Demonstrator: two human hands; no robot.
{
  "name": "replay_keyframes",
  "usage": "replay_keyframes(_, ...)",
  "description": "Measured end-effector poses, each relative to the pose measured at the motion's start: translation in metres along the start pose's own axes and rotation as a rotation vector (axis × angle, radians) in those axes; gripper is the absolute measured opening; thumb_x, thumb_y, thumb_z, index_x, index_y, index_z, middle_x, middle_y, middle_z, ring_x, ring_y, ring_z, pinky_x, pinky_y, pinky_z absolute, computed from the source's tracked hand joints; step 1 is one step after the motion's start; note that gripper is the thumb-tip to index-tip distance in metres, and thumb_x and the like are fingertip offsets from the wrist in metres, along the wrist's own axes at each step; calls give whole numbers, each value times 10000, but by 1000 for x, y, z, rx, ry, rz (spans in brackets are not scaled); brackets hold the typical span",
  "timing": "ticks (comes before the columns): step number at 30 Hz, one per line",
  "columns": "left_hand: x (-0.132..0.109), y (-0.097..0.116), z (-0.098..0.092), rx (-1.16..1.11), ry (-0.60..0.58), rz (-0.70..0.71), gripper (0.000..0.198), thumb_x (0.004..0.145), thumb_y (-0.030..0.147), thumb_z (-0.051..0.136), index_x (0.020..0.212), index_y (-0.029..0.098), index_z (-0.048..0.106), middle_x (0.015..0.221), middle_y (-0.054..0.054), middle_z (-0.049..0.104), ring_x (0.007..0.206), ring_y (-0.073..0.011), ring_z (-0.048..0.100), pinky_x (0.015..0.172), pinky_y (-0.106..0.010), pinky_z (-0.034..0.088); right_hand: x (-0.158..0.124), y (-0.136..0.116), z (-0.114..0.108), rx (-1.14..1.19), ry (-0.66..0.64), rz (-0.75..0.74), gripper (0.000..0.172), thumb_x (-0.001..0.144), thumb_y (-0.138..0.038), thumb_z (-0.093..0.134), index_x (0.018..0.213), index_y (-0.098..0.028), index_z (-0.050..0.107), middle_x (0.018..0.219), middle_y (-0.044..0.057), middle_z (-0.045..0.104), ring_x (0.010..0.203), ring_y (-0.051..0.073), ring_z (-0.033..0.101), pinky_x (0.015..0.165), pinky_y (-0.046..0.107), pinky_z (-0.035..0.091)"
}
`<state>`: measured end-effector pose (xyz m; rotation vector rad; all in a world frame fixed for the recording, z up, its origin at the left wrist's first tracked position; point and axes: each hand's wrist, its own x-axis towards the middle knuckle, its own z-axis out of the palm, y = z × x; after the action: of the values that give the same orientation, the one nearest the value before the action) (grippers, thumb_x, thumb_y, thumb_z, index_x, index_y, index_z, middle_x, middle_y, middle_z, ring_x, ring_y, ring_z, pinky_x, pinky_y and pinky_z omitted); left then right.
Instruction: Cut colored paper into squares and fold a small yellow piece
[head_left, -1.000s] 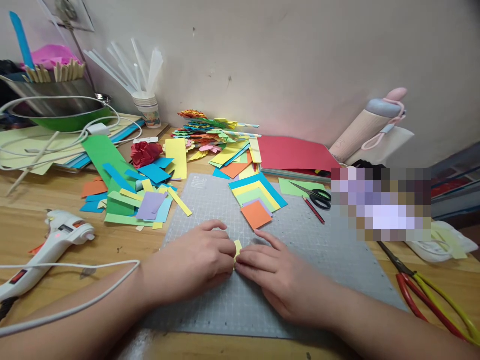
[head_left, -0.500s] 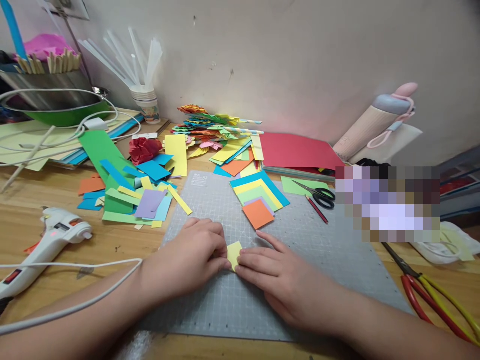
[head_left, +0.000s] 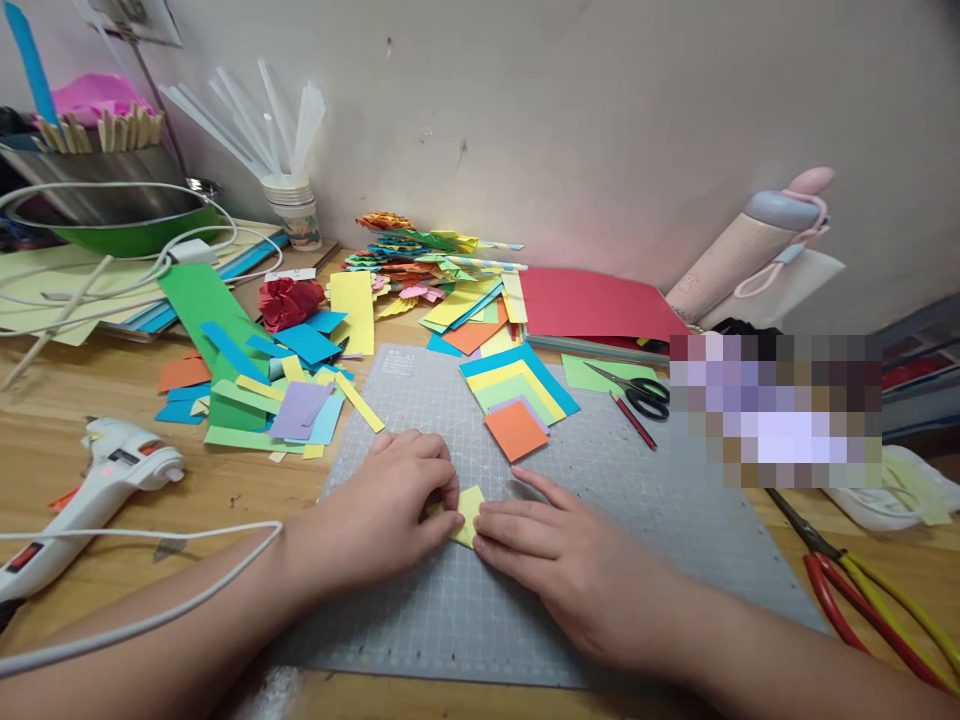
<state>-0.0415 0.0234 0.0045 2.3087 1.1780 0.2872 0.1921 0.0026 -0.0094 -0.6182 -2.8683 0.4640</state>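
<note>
A small pale yellow piece of paper (head_left: 470, 512) lies on the grey cutting mat (head_left: 637, 560). My left hand (head_left: 405, 490) is closed on its left side, thumb and fingers pinched together; its left part is hidden under them. From the right, my right hand (head_left: 559, 540) rests on the mat with fingers stretched out, the fingertips touching the paper's right edge. Just beyond the hands sits a fanned stack of paper squares, with an orange square (head_left: 517, 430) on top and a blue square (head_left: 559, 392) at the bottom.
Black scissors (head_left: 645, 393) and a dark red pencil (head_left: 634, 421) lie at the mat's right. Red-and-yellow-handled pliers or shears (head_left: 832, 565) lie farther right. A white glue gun (head_left: 127, 470) and its cable are at left, near scattered paper scraps (head_left: 300, 410). Red paper (head_left: 592, 305) lies behind.
My left fingers have lifted and shifted slightly, and a little more of the yellow paper shows. My right hand stays almost in place.
</note>
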Motion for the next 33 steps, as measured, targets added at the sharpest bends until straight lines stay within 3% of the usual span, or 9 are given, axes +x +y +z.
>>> replay_keyframes(4, -3, 2, -4, 26, -74, 46, 76, 824, 220, 584, 754, 196, 600, 832, 7, 551, 843, -190, 502, 846, -390, 323, 1, 1, -2, 8, -14, -1, 420, 926, -87, 377, 1323, -167, 489, 1315, 64, 582, 1253, 179, 461, 1164, 464, 113)
replay_keyframes(13, -3, 3, 4, 51, -35, 15, 92, 862, 242, 534, 790, 188, 555, 906, -21, 506, 885, -213, 452, 825, -397, 341, 3, 1, -6, 26, -39, -4, 419, 928, -83, 346, 1313, -140, 500, 1310, 90, 584, 1241, 194, 473, 1144, 492, 177)
replay_keyframes(22, 2, 5, 8, -11, -24, -59, 144, 864, 226, 525, 733, 182, 562, 875, -13, 512, 877, -195, 478, 810, -384, 342, 2, 1, -9, 46, -99, 9, 436, 923, -85, 345, 1337, -125, 478, 1328, 77, 571, 1256, 183, 449, 1154, 469, 122)
replay_keyframes(33, 4, 4, 8, -2, -4, -55, 131, 830, 206, 526, 703, 185, 556, 846, -10, 529, 840, -185, 488, 772, -357, 350, 2, -4, -2, -8, 8, 14, 407, 940, -112, 372, 1328, -134, 492, 1259, 87, 616, 1227, 188, 474, 1159, 463, 74)
